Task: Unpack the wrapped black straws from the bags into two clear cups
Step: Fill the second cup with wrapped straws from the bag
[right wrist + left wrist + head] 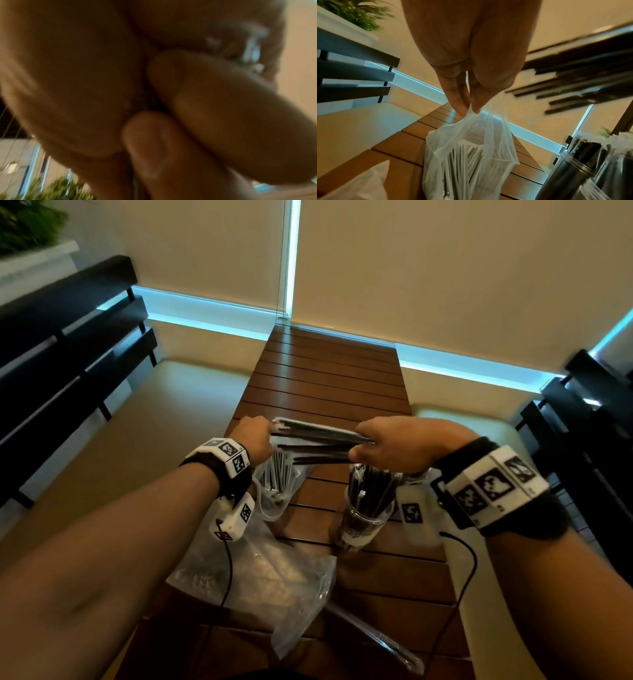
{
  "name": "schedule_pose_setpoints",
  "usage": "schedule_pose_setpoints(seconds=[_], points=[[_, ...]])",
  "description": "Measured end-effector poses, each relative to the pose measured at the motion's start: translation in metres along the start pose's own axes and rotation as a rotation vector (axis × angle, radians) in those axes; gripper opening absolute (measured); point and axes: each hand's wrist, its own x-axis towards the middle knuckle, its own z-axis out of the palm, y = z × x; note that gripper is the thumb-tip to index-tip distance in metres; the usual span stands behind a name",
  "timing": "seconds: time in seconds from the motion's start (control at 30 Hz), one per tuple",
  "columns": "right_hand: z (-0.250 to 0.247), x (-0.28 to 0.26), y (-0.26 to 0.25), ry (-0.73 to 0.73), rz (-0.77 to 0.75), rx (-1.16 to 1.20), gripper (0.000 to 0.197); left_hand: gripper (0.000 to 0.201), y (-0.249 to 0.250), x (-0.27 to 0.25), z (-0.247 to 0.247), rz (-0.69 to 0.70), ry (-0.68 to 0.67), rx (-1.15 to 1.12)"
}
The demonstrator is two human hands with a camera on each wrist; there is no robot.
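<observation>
My right hand (387, 443) grips a bundle of wrapped black straws (318, 440) and holds it level above the wooden table (325, 378). The bundle's far ends reach my left hand (253, 436). In the left wrist view the left fingertips (469, 108) pinch the top edge of a clear bag (471, 155) holding more wrapped straws, with the bundle (582, 75) blurred to the right. That bag (275, 484) hangs under the left hand. A clear cup (368, 515) packed with black straws stands below the right hand and shows again as the cup (573, 175). The right wrist view shows only blurred curled fingers (171, 121).
An empty crumpled clear bag (260, 583) lies on the near part of the table, with a long thin clear wrapper (376, 642) beside it. Cream bench seats (144, 419) flank the table. Dark slatted seat backs (68, 344) stand at both sides.
</observation>
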Motion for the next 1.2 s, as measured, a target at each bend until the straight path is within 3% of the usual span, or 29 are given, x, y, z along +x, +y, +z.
schedule_pose_setpoints(seconds=[0.13, 0.2, 0.27, 0.4, 0.47, 0.57, 0.67, 0.73, 0.8, 0.87, 0.9, 1.07, 1.2], points=[[-0.006, -0.021, 0.015, 0.08, -0.039, 0.202, 0.016, 0.031, 0.007, -0.001, 0.001, -0.056, -0.088, -0.151], [0.0, -0.015, 0.018, 0.167, -0.059, 0.304, 0.016, 0.034, 0.014, -0.004, -0.006, -0.07, -0.052, -0.306], [0.012, 0.001, 0.015, 0.315, -0.101, 0.357, 0.016, 0.023, 0.028, -0.008, -0.016, -0.034, -0.036, -0.636], [0.058, 0.042, -0.004, 0.579, -0.177, 0.426, 0.025, 0.026, 0.056, -0.028, -0.044, 0.13, -0.262, -1.429], [0.083, 0.059, -0.016, 0.658, -0.232, 0.539, 0.036, 0.016, 0.068, -0.03, -0.052, 0.124, -0.182, -1.565], [0.099, 0.068, -0.031, 0.568, -0.293, 0.653, 0.055, 0.032, 0.081, -0.028, -0.047, -0.072, 0.107, -1.529], [0.092, 0.07, -0.019, 0.526, -0.285, 0.341, 0.043, 0.028, 0.075, -0.027, -0.037, -0.116, 0.237, -1.341], [0.072, 0.062, -0.006, 0.683, -0.241, 0.355, 0.033, 0.03, 0.065, -0.028, -0.032, -0.055, 0.28, -1.084], [0.04, 0.045, 0.003, 0.966, -0.201, 0.6, 0.024, 0.03, 0.058, -0.028, -0.027, 0.016, 0.295, -0.823], [0.009, 0.031, 0.007, 1.18, -0.177, 0.755, 0.03, 0.032, 0.057, -0.03, -0.02, 0.082, 0.28, -0.624], [-0.002, 0.028, 0.006, 1.204, -0.199, 0.771, 0.035, 0.033, 0.059, -0.031, -0.018, 0.115, 0.274, -0.556], [0.011, 0.039, -0.011, 0.885, -0.236, 0.573, 0.044, 0.037, 0.082, -0.028, -0.015, 0.227, 0.271, -0.44], [0.018, 0.039, -0.004, 0.974, -0.228, 0.667, 0.038, 0.032, 0.075, -0.023, -0.014, 0.239, 0.248, -0.424]])
